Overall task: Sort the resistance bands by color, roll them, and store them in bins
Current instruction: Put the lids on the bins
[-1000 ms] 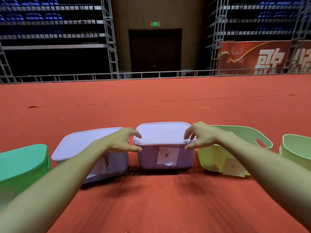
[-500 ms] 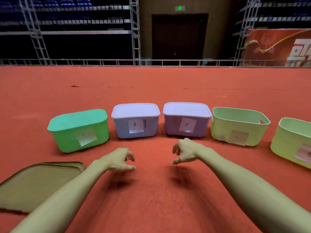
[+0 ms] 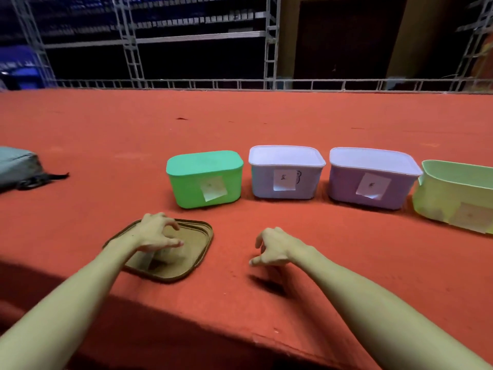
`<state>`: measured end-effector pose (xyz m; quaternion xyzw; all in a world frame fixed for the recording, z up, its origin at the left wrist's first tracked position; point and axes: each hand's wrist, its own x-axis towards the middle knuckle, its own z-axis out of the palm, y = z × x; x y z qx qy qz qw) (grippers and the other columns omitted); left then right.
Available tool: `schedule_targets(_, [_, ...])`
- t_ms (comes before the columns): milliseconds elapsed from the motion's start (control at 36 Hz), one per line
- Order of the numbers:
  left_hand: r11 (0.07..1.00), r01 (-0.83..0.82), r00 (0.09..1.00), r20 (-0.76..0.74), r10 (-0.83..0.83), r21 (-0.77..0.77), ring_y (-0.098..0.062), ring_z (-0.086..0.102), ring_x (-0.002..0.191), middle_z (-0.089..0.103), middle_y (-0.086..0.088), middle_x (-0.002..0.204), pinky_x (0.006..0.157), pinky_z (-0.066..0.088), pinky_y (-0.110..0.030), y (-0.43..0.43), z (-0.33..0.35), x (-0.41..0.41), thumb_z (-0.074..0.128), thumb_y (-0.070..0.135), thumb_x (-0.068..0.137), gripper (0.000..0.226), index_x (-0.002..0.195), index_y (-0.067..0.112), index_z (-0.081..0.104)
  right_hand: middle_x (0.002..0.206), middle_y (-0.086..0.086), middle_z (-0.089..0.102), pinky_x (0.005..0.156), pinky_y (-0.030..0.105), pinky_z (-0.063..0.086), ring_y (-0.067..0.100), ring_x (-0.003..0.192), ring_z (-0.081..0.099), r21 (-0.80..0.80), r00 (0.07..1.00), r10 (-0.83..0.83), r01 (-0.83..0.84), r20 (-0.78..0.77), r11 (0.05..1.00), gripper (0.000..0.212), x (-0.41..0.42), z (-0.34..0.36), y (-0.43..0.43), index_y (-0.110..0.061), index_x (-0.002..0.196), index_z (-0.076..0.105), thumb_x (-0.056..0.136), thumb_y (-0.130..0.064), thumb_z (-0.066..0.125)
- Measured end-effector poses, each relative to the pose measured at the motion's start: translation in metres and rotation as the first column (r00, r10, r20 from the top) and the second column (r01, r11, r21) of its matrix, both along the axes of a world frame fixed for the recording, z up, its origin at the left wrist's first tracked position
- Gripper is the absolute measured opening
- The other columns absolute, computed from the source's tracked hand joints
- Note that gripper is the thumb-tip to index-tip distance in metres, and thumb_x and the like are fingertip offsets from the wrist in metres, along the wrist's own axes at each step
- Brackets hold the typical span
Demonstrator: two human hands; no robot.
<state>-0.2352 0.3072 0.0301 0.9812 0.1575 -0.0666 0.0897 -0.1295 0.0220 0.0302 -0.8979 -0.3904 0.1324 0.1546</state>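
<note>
A row of bins stands on the red floor (image 3: 333,263), running from the middle out to the right edge. The green bin (image 3: 205,180) is furthest left, with its green lid on and a paper label on its front. Just beside it is the pale bin (image 3: 285,173), then the purple bin (image 3: 373,182). Both have pale lids and a white label with a handwritten mark. The open yellow-green bin (image 3: 450,196) comes last and is cut off by the frame. None of the bins' contents can be seen: three are lidded, and the open one is viewed from too low an angle. Nearer the person, in front of and to the left of the green bin, a brown tray (image 3: 198,244) lies flat on the floor. The left hand (image 3: 156,233) is over the tray, palm down, its fingers and thumb apart and curled like a claw. It holds nothing that can be made out, and blur hides whether it touches the tray. The right hand (image 3: 274,248) hangs above bare floor to the right of the tray, well short of the bins. Its fingers are loosely curled, it holds nothing, and its shadow falls just below it. A grey bag (image 3: 16,166) lies at the far left. A metal railing (image 3: 240,84) runs along the back of the floor.
</note>
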Motion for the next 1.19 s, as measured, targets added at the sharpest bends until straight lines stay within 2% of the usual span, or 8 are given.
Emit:
schedule_targets(83, [0.997,-0.072,0.997,-0.025,0.072,0.008,-0.030,0.038,0.129,0.045,-0.003,0.135,0.109,0.032,-0.048,0.043,-0.010,-0.004,0.046,0.091,0.049,0.088,0.121,0.040,0.057,0.080,0.005,0.064,0.068,0.030,0.048,0.028,0.081,0.060,0.003,0.999,0.019,-0.019,-0.040,1.000,0.034,-0.005,-0.010,0.019,-0.014,0.076,0.062,0.074,-0.046,0.074])
schedule_targets(278, [0.970,-0.216,0.976,-0.030,0.214,-0.115,-0.029,0.038,0.132,0.041,-0.006,0.141,0.110,0.031,-0.043,0.097,-0.030,-0.013,0.060,0.084,0.049,0.093,0.129,0.038,0.052,0.085,0.008,0.068,0.068,0.031,0.050,0.027,0.081,0.062,0.001,0.992,-0.004,0.004,-0.126,1.000,0.039,-0.013,-0.031,0.051,-0.011,0.077,0.064,0.072,-0.048,0.075])
schedule_targets(417, [0.953,-0.217,0.974,0.021,0.226,-0.210,-0.026,0.049,0.125,0.053,-0.009,0.135,0.100,0.036,-0.033,0.090,-0.033,-0.016,0.077,0.055,0.072,0.068,0.129,0.024,0.057,0.084,-0.003,0.072,0.076,0.038,0.059,0.019,0.082,0.069,0.012,0.978,-0.068,0.072,-0.196,0.997,0.048,-0.015,-0.047,0.077,-0.018,0.091,0.071,0.060,-0.055,0.075])
schedule_targets(583, [0.942,-0.258,0.962,0.033,0.271,-0.216,-0.026,0.050,0.124,0.054,-0.010,0.134,0.096,0.038,-0.030,0.079,-0.033,-0.019,0.077,0.051,0.073,0.063,0.126,0.021,0.060,0.095,0.004,0.072,0.083,0.039,0.056,0.025,0.091,0.067,0.050,0.971,-0.038,0.051,-0.238,0.997,0.046,-0.026,-0.050,0.090,-0.014,0.099,0.071,0.068,-0.047,0.077])
schedule_targets(778, [0.922,-0.297,0.954,-0.033,0.298,-0.247,-0.027,0.052,0.123,0.055,-0.009,0.135,0.095,0.039,-0.031,0.066,-0.024,-0.021,0.071,0.052,0.078,0.066,0.133,0.019,0.052,0.074,0.006,0.072,0.070,0.036,0.059,0.015,0.064,0.064,0.077,0.967,-0.064,0.086,-0.248,0.993,0.039,-0.026,-0.044,0.085,-0.012,0.088,0.072,0.069,-0.047,0.075])
schedule_targets(972, [0.912,-0.299,0.953,-0.047,0.298,-0.280,-0.025,0.052,0.122,0.053,-0.010,0.137,0.100,0.041,-0.032,0.049,-0.014,-0.020,0.069,0.055,0.078,0.067,0.131,0.018,0.053,0.057,-0.005,0.061,0.059,0.026,0.052,0.014,0.057,0.062,0.082,0.953,-0.121,0.148,-0.276,0.985,0.035,-0.025,-0.037,0.064,-0.010,0.087,0.072,0.071,-0.041,0.076])
schedule_targets(1056, [0.890,-0.305,0.949,-0.031,0.314,-0.339,-0.026,0.060,0.109,0.059,-0.010,0.122,0.091,0.044,-0.031,0.036,-0.011,-0.016,0.071,0.049,0.080,0.061,0.127,0.013,0.057,0.059,-0.008,0.059,0.057,0.025,0.051,0.015,0.056,0.062,0.104,0.930,-0.157,0.201,-0.332,0.974,0.033,-0.022,-0.038,0.054,-0.011,0.086,0.072,0.070,-0.039,0.079])
schedule_targets(1194, [0.878,-0.289,0.948,0.016,0.319,-0.382,-0.024,0.058,0.098,0.061,-0.010,0.115,0.070,0.044,-0.029,0.015,-0.005,-0.012,0.074,0.042,0.080,0.050,0.118,0.013,0.062,0.064,-0.003,0.057,0.074,0.042,0.059,0.017,0.059,0.058,0.134,0.883,-0.197,0.277,-0.427,0.952,0.028,-0.014,-0.041,0.035,-0.011,0.076,0.070,0.065,-0.033,0.084])
